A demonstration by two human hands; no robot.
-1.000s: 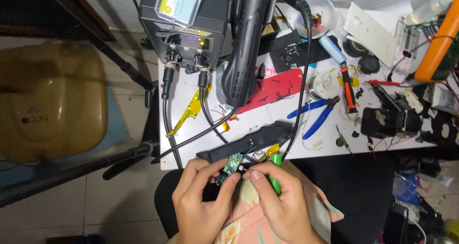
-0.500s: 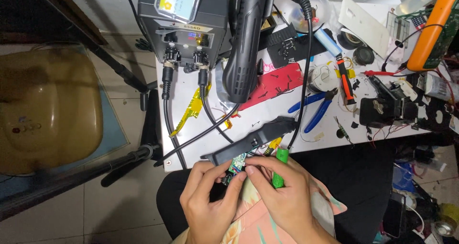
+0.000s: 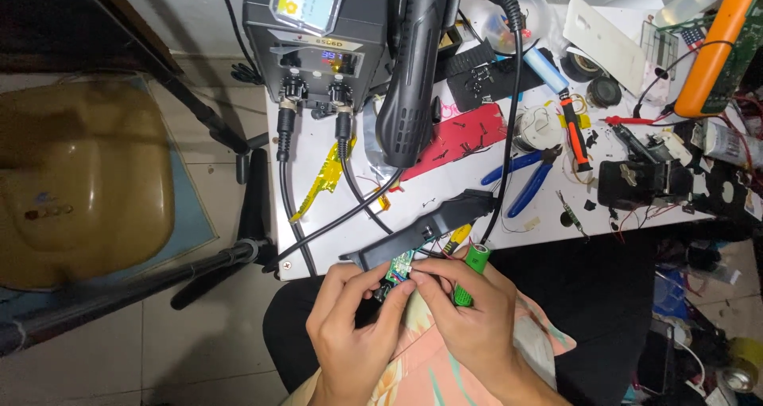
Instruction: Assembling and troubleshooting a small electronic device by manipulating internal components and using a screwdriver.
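White and crowded, the counter (image 3: 445,203) leaves bare room only along its near edge, where two black cables (image 3: 318,223) run off from the soldering station (image 3: 318,44) at the back. Beside it lies one black hot-air handle (image 3: 413,72), one pair of blue pliers (image 3: 524,175) and one red-handled screwdriver (image 3: 574,132). Below the edge, over our lap, our left hand (image 3: 350,326) and right hand (image 3: 469,318) meet on one small green circuit board (image 3: 397,267). Both grips are clenched: left fingertips pinch the board's lower end, right fingertips pinch its side. One green cylindrical battery cell (image 3: 470,269) rests against our right hand. A black plastic housing (image 3: 429,227) overhangs the counter edge just above the board.
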